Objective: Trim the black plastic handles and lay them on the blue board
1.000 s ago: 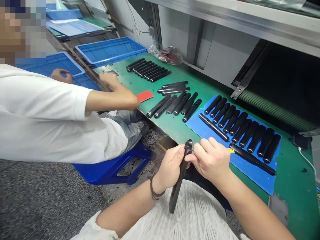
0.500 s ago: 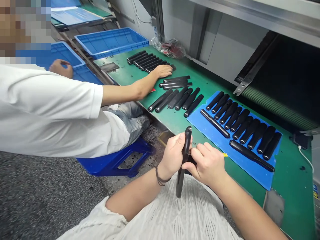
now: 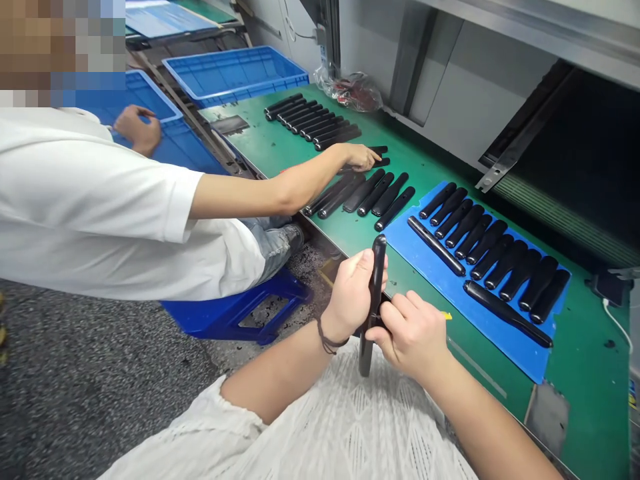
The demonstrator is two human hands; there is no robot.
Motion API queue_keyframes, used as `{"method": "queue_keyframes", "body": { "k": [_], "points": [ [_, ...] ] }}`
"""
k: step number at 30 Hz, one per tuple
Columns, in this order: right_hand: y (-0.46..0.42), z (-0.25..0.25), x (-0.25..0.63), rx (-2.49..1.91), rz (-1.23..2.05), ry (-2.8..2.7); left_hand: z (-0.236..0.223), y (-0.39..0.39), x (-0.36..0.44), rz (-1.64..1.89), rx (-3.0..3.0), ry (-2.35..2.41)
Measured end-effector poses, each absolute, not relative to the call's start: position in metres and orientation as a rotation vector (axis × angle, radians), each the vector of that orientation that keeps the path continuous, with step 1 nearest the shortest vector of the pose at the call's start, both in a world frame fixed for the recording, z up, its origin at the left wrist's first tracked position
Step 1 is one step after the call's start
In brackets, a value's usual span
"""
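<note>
My left hand (image 3: 356,291) grips a long black handle (image 3: 378,280) upright in front of my body, its lower end (image 3: 366,357) hanging below my fist. My right hand (image 3: 413,337) pinches at the handle's side, and my fingers hide the contact point. Beside my right hand lies a blue mat (image 3: 440,287) with rows of black handles. A small yellow tab (image 3: 447,315) shows at the mat's near edge. A co-worker's hand (image 3: 360,157) rests on a group of handles (image 3: 363,190) on the green bench mat (image 3: 590,373).
Two blue plastic crates (image 3: 235,67) stand beyond the bench's left end, and the co-worker's other hand (image 3: 137,129) is over one. A row of black handles (image 3: 313,117) and a plastic bag (image 3: 350,90) lie at the far end. A blue stool (image 3: 235,310) stands below.
The co-worker's hand has reached farther along the bench, from near the red card to the handle groups. My hands and the handle have risen slightly in view as the camera shifted.
</note>
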State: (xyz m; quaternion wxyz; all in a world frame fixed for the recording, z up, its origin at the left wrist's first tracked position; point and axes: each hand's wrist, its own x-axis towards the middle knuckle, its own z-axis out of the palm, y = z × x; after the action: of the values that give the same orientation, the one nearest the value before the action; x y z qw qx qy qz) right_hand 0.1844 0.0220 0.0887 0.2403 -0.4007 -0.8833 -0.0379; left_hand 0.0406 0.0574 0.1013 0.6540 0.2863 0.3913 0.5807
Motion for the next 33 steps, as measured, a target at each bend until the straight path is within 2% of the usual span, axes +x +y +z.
{"method": "queue_keyframes", "body": {
  "k": [12, 26, 30, 33],
  "points": [
    [0.006, 0.085, 0.178, -1.067, 0.092, -2.560, 0.101, 0.095, 0.029, 1.251, 0.530, 0.951],
    [-0.001, 0.069, 0.184, -1.085, -0.227, -2.493, 0.074, 0.124, 0.027, 1.320, 0.272, 1.111],
    [-0.002, 0.072, 0.194, -1.081, -0.112, -2.399, 0.068, 0.137, 0.018, 1.328, 0.235, 1.179],
    [0.008, 0.078, 0.208, -1.250, -0.027, -2.372, 0.067, 0.146, 0.008, 1.363, 0.270, 1.202]
  ]
}}
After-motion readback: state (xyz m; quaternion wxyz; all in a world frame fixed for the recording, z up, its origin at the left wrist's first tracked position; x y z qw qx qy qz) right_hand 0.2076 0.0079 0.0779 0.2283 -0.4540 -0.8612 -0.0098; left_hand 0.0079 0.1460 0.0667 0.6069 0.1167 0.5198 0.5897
